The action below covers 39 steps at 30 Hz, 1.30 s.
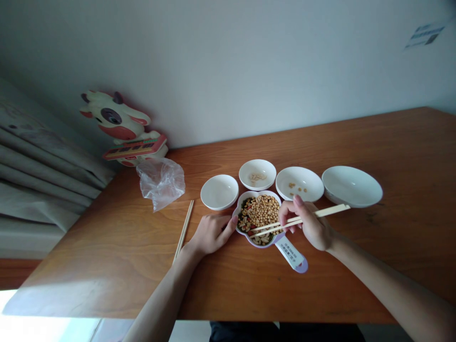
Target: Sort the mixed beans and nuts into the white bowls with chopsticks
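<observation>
My right hand (309, 222) holds a pair of wooden chopsticks (333, 210), their tips down among the beans in a lavender, scallop-edged bowl (261, 244) with a handle. Yellow soybeans (265, 209) fill much of it, with pale elongated seeds (261, 239) and a few red and dark green bits. The handle carries a white printed label (289, 251) and points toward the lower right. At the bowl's left rim, my left hand (215, 232) grips with the thumb on the edge and fingers curled. Whether anything is pinched between the chopstick tips, I cannot tell.
Behind the scalloped bowl stand white bowls: one at left (219, 192), one with pale seeds (257, 174), one with several soybeans (299, 184), one at right (352, 186). Spare chopsticks (184, 230), a plastic bag (162, 183) and a cow toy (124, 128) lie leftward.
</observation>
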### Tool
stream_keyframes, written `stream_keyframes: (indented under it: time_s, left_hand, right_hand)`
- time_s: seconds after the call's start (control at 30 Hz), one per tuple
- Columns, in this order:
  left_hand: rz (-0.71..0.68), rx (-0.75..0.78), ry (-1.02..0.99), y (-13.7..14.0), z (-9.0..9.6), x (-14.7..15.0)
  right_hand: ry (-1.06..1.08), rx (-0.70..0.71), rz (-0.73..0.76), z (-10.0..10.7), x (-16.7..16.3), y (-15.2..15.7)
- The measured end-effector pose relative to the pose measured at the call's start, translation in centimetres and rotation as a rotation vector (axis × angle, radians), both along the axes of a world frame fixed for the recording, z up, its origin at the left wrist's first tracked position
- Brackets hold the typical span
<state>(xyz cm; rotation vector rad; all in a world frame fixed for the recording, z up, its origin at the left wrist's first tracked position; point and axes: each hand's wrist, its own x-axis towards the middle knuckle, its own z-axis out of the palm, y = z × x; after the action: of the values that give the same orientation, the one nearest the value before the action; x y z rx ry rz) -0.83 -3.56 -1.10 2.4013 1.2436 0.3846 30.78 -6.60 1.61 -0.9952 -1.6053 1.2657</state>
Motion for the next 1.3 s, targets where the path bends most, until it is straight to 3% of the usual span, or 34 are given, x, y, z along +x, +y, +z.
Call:
stream_keyframes:
  time_s: [0.27,0.4,0.6,0.8,1.0,1.3]
  left_hand:
    - [0.009,-0.016,0.004,0.0,0.4,0.2]
    - [0.004,-0.031,-0.003,-0.1,0.6,0.2]
    - [-0.006,-0.039,-0.009,0.0,0.5,0.2]
    - [-0.007,-0.027,0.001,0.0,0.3,0.1]
    - [-0.003,-0.028,-0.003,0.0,0.3,0.1]
    - [-0.015,-0.027,-0.001,0.0,0.6,0.2]
  right_hand:
    - [0.104,-0.023,-0.038,-0.3,0.5,0.2]
    - [0.187,-0.001,-0.141,-0.2,0.9,0.4]
    - [0.332,0.173,-0.400,0.4,1.0,0.4]
    - [0.268,0.366,-0.587,-0.9,1.2,1.1]
    - [0.104,0.467,-0.592,-1.9,1.3,1.7]
    - [0.174,0.369,-0.567,-1.5,1.6,1.7]
